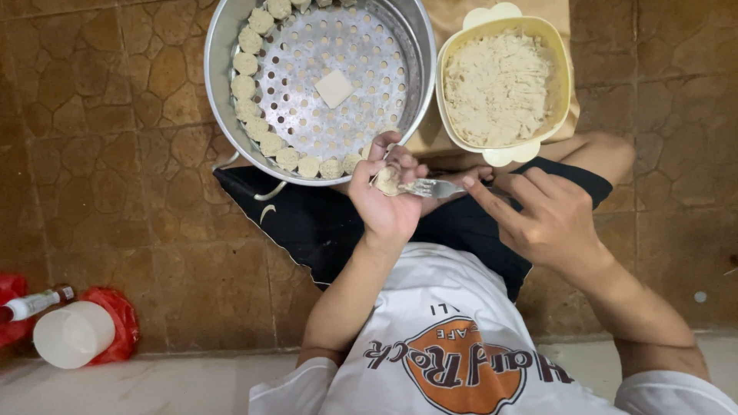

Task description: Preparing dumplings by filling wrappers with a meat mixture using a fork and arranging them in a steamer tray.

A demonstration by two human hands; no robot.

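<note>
Head view: my left hand (388, 196) cups small dumpling (387, 180), fingers curled narrow, frame centre. My right hand (550, 219) grips fork (430, 187), tines touching filling. Risk: wrapper tears if fork presses hard. Steamer tray (231, 46) upper centre; filling bowl (453, 54) upper right.

The left hand (388, 201) is closed around a dumpling (387, 180), and the right hand (550, 219) holds a fork (430, 187) whose tines touch that dumpling from the right. Just beyond the grip sits the steamer pot (223, 54), with finished dumplings (257, 127) lining the left and near edge of its perforated tray and one flat wrapper (335, 87) lying near the middle. Beyond the grip to the right, touching the pot, stands the bowl of filling (500, 88). Well off to the left, nearer the person, are a bottle (34, 303) and a cup (73, 334).
</note>
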